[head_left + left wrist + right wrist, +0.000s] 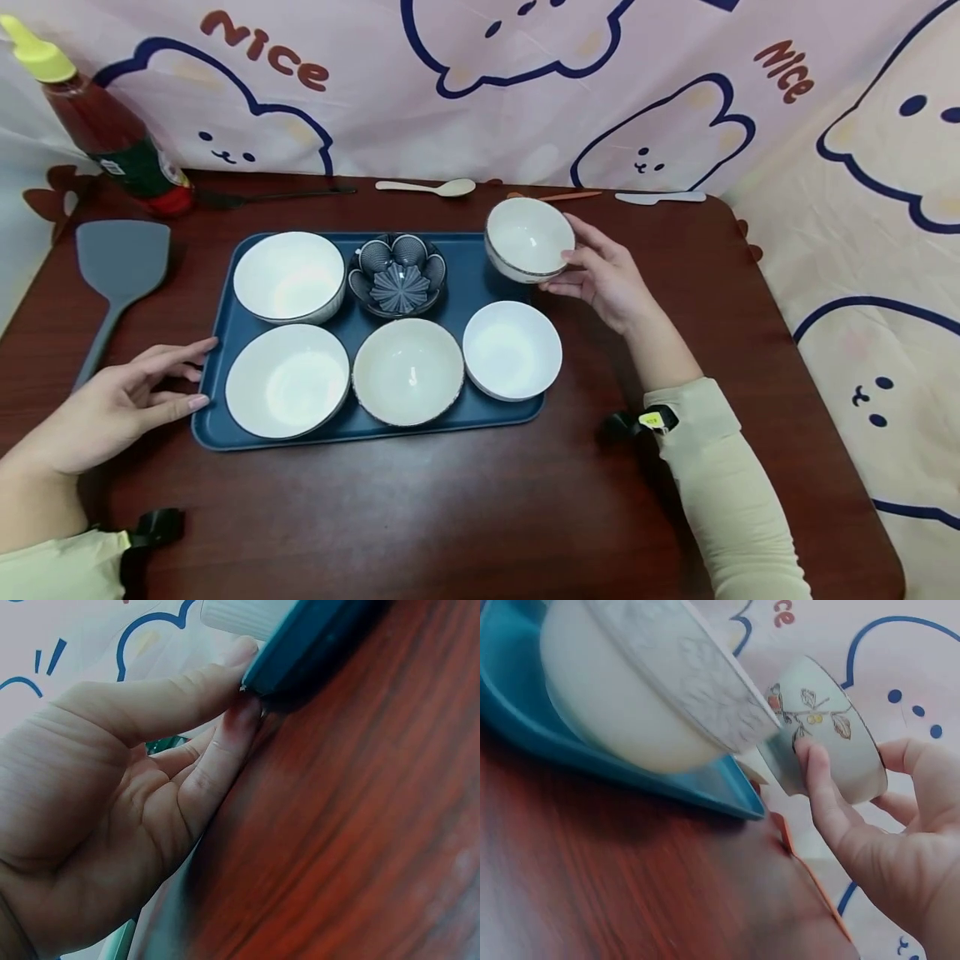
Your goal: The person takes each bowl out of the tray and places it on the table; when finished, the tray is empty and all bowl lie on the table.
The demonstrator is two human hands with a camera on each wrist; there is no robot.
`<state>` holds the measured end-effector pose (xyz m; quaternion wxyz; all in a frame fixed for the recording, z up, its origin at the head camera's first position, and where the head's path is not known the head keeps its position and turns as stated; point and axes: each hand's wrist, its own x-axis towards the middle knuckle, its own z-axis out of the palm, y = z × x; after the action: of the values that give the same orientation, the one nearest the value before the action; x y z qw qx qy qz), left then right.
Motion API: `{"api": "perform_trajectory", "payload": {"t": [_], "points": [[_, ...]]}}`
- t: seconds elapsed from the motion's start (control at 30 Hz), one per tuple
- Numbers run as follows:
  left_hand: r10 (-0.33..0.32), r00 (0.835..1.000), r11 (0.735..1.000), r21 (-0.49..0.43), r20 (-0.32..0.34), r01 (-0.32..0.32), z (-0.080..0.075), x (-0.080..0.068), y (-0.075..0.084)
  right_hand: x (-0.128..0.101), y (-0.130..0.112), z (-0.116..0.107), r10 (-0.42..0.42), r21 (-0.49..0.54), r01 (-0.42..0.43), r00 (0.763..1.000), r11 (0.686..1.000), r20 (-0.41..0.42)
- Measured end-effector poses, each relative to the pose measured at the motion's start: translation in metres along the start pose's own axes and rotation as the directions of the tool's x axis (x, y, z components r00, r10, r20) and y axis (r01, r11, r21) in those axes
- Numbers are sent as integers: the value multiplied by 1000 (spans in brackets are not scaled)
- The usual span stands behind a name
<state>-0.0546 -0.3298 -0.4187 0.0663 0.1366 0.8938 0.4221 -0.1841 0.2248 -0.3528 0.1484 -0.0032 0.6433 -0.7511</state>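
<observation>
My right hand [611, 283] grips a small cream bowl [528, 237] by its right side, thumb at the rim. The bowl is raised over the back right corner of the blue tray [465, 417]; in the right wrist view its outside shows a painted branch [821, 718]. At the tray's left edge, my left hand [142, 396] pinches the rim between thumb and fingers. On the tray stand a white bowl [288, 275], a dark petal-patterned bowl [399, 279], another white bowl [288, 379], a cream bowl [408, 371] and a smaller white bowl [512, 350].
A grey spatula [123, 258] lies left of the tray, with a red sauce bottle [127, 142] behind it. Along the table's back edge lie a dark fork [277, 195], a cream spoon [427, 187], an orange utensil [570, 196] and a pale knife [660, 198]. A printed cloth hangs behind.
</observation>
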Motion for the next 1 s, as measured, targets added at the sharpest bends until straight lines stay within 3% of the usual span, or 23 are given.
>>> {"api": "perform_trajectory", "payload": {"t": [0.43,0.7,1.0], "points": [[5,1000,1000,16,6,-5,-3,-2,5,7,5,-38,14,7,-13,995,1000,-97],[-20,1000,1000,24,4,20,-3,-3,3,13,10,-45,65,27,-62,992,998,-108],[-64,998,996,57,-1,64,-5,-3,5,15,17,-47,68,-3,-68,992,998,-106]]}}
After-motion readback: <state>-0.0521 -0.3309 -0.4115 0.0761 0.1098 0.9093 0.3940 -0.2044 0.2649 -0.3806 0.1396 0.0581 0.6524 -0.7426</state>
